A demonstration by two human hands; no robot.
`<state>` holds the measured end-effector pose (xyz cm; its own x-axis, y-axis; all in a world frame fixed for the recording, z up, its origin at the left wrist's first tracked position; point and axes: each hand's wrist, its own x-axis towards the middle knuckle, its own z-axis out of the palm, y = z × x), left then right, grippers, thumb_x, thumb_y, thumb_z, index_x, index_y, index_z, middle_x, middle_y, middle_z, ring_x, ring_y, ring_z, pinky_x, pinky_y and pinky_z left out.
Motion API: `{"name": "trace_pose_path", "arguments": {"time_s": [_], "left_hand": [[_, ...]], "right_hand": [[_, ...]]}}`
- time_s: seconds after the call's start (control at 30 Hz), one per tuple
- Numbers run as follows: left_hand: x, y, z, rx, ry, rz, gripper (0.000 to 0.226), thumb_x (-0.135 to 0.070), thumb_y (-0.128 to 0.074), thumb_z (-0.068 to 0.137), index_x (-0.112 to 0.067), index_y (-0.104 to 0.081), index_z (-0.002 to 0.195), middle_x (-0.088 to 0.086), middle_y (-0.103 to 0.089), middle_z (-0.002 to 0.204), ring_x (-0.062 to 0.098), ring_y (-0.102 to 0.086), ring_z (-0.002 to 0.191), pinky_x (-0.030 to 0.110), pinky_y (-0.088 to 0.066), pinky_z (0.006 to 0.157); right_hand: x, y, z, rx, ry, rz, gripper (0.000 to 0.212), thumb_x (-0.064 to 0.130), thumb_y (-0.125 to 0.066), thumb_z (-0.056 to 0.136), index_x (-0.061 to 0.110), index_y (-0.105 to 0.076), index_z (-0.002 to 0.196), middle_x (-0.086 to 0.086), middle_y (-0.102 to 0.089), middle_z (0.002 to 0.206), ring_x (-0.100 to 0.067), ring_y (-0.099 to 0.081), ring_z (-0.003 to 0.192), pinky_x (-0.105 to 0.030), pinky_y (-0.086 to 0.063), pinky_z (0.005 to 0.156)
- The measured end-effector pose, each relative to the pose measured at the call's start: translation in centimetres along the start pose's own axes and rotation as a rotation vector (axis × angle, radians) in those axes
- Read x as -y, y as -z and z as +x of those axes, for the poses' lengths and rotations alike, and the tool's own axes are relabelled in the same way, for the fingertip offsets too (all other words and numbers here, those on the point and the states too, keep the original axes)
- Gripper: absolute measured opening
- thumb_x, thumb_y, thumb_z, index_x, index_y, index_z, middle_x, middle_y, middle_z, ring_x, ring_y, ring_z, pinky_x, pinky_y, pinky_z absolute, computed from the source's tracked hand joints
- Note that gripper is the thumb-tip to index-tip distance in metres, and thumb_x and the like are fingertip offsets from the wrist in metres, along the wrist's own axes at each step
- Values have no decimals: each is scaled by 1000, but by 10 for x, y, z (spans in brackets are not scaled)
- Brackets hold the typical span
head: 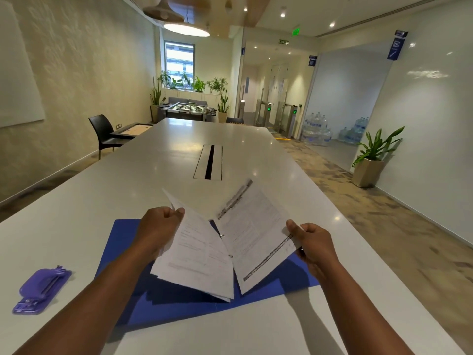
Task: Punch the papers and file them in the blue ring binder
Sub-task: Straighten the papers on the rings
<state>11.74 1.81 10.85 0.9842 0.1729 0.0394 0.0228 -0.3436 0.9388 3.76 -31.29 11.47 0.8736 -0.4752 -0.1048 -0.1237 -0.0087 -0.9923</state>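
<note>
The blue ring binder [120,242] lies open and flat on the white table [76,201] in front of me. Printed papers sit on its metal rings [222,236]. My left hand [158,226] pinches the top edge of the left stack of papers [197,262] and lifts it off the binder. My right hand [312,242] grips the right edge of the right sheet [256,234], which is also raised. A purple hole punch [42,288] rests on the table to the left of the binder, apart from both hands.
A cable slot [208,162] runs along the table's middle, beyond the binder. The table's right edge is close to my right arm. A black chair [103,131] stands at the far left, and a potted plant [371,160] stands on the floor at the right.
</note>
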Motion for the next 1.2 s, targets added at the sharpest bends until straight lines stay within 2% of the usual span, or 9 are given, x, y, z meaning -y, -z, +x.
{"name": "trace_pose_path", "arguments": {"time_s": [0.13, 0.3, 0.4, 0.47, 0.57, 0.73, 0.93, 1.07, 1.2], "left_hand": [[2, 1, -2, -6, -51, 27, 53, -45, -60, 98, -19, -37, 58, -11, -40, 35, 9, -36, 44, 28, -31, 51], [1, 1, 0, -31, -72, 44, 41, -37, -70, 93, -17, -44, 67, -10, -50, 47, 7, -42, 42, 27, -35, 47], [-4, 2, -2, -1, -41, 26, 22, -24, -73, 91, -21, -52, 97, -1, -66, 91, 15, -60, 69, 31, -46, 54], [-6, 2, -2, 60, -6, -59, 42, -15, -69, 91, -26, -45, 124, 0, -68, 106, 20, -68, 86, 34, -54, 63], [-11, 0, 0, 177, 38, -203, 69, -8, -66, 89, -30, -35, 147, 3, -74, 107, 28, -73, 91, 41, -61, 70], [-29, -20, -3, 398, 28, -415, 48, -5, -65, 93, -26, -52, 135, 3, -80, 98, 20, -77, 78, 32, -58, 57], [-41, -57, -9, 502, 45, -520, 38, -2, -63, 97, -24, -57, 127, 7, -78, 107, 28, -76, 95, 45, -64, 74], [-44, -85, -12, 435, 143, -638, 39, 1, -63, 96, -18, -57, 130, 10, -74, 118, 31, -73, 105, 51, -62, 83], [-45, -109, -14, 398, 192, -663, 41, 0, -63, 96, -17, -57, 132, 10, -69, 124, 31, -69, 110, 52, -61, 86]], "right_hand": [[-8, 5, 6, -37, 7, -51, 26, 21, -68, 100, 1, -75, 85, -23, -77, 80, -31, -58, 66, -37, -46, 61], [-7, -6, 6, -27, 37, -96, 22, 19, -72, 96, 3, -74, 83, -17, -79, 82, -32, -74, 74, -43, -61, 72], [-4, -13, 6, 9, 65, -90, 17, 18, -74, 94, 6, -69, 84, -11, -80, 79, -30, -79, 78, -44, -66, 74], [-2, -16, 5, 39, 69, -95, 17, 18, -71, 96, 10, -64, 82, -10, -79, 80, -29, -79, 78, -42, -67, 70], [1, -19, 2, 96, 31, -67, 19, 18, -64, 99, 14, -57, 82, -10, -79, 85, -27, -78, 79, -32, -60, 61], [-7, -19, 1, 179, -55, -37, 9, 17, -55, 100, 8, -54, 97, -20, -75, 102, -36, -75, 95, -46, -63, 80], [-24, -16, -2, 264, -104, 111, 7, 16, -55, 97, 9, -57, 97, -15, -75, 96, -35, -71, 99, -46, -56, 83], [-39, -15, -3, 427, -60, 156, 39, 44, -69, 92, 13, -59, 113, -5, -74, 119, -25, -69, 113, -49, -54, 97], [-49, -25, -8, 496, 25, 86, 95, 71, -91, 50, 34, -51, 129, 7, -60, 139, -22, -61, 127, -49, -58, 100]]}}
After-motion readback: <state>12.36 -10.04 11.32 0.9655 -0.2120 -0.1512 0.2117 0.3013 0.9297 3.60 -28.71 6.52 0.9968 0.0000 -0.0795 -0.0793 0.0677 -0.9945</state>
